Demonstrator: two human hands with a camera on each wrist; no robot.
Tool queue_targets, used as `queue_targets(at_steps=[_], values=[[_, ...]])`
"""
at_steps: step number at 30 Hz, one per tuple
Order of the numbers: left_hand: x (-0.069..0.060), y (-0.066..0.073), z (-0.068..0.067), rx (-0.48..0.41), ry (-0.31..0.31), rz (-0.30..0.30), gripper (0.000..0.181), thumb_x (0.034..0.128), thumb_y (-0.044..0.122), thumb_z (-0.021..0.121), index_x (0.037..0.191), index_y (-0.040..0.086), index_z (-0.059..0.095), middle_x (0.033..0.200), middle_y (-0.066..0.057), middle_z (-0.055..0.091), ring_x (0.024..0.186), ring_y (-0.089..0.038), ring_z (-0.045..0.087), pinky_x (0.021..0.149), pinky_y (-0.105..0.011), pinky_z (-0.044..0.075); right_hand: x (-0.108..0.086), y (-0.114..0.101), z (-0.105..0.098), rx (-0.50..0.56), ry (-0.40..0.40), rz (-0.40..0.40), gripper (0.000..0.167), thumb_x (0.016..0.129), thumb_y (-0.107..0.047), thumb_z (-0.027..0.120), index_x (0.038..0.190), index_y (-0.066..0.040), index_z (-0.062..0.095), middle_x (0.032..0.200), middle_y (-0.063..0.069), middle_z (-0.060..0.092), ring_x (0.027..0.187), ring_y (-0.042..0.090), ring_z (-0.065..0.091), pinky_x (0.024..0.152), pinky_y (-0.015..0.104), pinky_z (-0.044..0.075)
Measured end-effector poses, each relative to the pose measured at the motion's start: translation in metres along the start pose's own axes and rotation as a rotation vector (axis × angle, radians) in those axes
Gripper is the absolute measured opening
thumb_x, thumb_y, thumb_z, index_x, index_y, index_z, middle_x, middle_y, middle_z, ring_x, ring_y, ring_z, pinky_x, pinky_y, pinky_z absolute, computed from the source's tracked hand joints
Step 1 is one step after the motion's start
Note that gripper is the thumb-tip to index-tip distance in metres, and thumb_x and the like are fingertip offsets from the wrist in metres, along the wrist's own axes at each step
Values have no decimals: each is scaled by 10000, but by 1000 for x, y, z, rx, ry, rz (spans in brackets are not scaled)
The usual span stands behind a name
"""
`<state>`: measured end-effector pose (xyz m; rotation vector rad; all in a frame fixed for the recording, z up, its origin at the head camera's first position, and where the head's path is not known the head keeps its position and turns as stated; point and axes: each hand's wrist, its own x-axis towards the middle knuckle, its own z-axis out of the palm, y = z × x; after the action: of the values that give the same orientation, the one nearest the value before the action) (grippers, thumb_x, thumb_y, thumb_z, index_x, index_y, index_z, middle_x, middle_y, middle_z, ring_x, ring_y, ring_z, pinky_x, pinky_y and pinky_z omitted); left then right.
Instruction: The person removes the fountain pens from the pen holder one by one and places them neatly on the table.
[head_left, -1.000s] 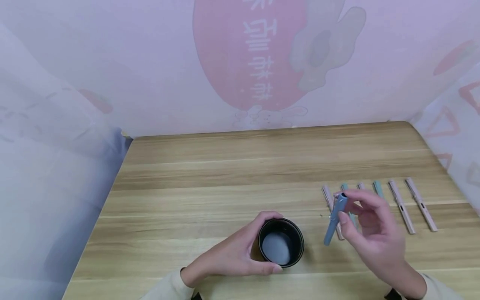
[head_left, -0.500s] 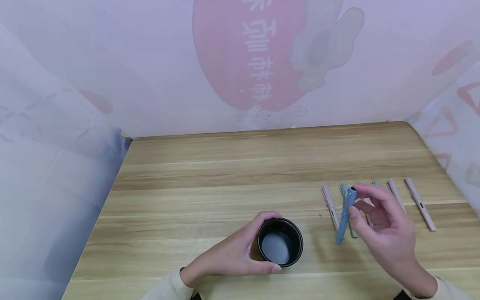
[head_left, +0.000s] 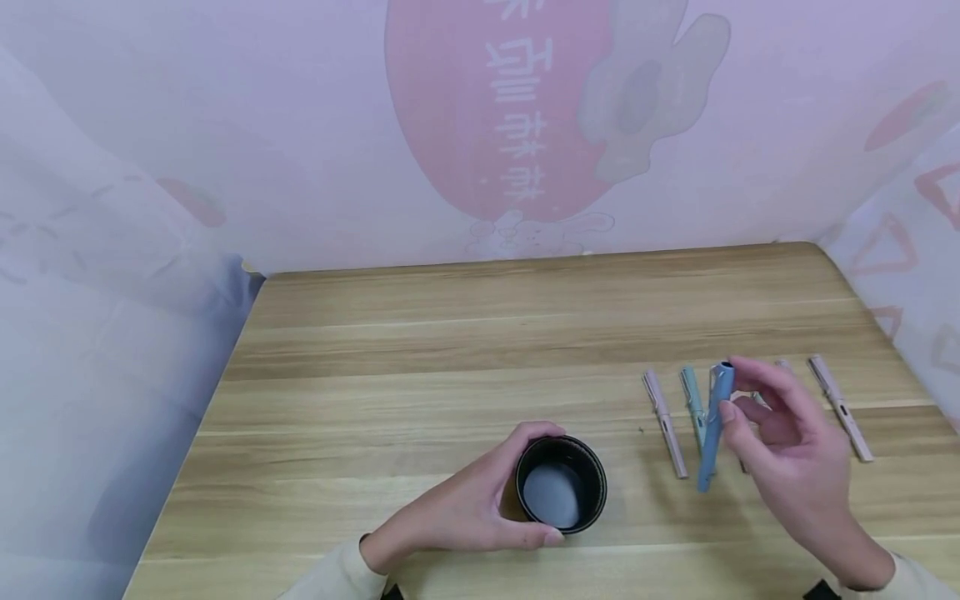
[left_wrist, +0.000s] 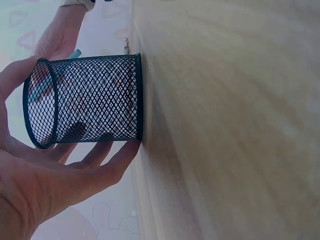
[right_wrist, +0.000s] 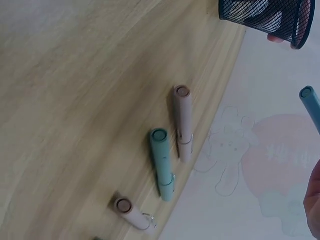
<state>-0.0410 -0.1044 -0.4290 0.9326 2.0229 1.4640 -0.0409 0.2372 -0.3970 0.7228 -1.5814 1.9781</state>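
My left hand (head_left: 480,504) grips a black mesh pen holder (head_left: 562,451), thumb and fingers around its sides. It stands upright on the table, and no pens show inside. In the left wrist view the mesh wall (left_wrist: 95,100) is seen side-on. To the right, my right hand (head_left: 806,467) pinches a blue pen (head_left: 716,429) near its upper, clip end. That pen is held nearly upright, its lower end apart from the pen holder. In the right wrist view only the lower part of the blue pen (right_wrist: 311,105) shows.
Several capped pens lie in a row on the wooden table (head_left: 420,358): a pale purple pen (head_left: 664,423) leftmost, a teal pen (head_left: 692,398) beside it, another purple pen (head_left: 840,408) at the far right. My right hand partly covers those between. A printed cloth (head_left: 300,150) hangs behind.
My right hand has moved rightward over the row of pens, carrying the blue pen with it. The leftmost pens are now uncovered. My left hand and the pen holder have stayed in place.
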Motion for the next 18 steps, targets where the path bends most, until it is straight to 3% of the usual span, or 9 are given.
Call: queue_targets(at_steps=[8, 14, 18], values=[[0, 0, 0, -4, -5, -3, 889, 941, 398, 884, 1629, 321, 327, 1540, 64, 549, 1431, -200, 517, 1188, -423, 421, -4, 1, -21, -28, 47, 50, 506, 787, 394, 467, 1291, 350, 476, 1246, 247, 671, 1136, 272, 681, 931, 262, 590], [0, -1, 0, 5, -3, -6, 895, 939, 404, 885, 1632, 309, 326, 1544, 67, 545, 1437, -196, 510, 1193, -412, 415, -4, 4, -32, -71, 75, 78, 436, 860, 341, 550, 1291, 349, 485, 1237, 245, 668, 1124, 267, 674, 903, 241, 592], [0, 0, 0, 1, -4, -2, 896, 938, 388, 888, 1630, 316, 324, 1546, 60, 546, 1433, -197, 515, 1191, -422, 418, -1, 5, -36, -91, 78, 105, 458, 840, 364, 512, 1297, 343, 493, 1236, 242, 668, 1116, 265, 665, 884, 230, 591]])
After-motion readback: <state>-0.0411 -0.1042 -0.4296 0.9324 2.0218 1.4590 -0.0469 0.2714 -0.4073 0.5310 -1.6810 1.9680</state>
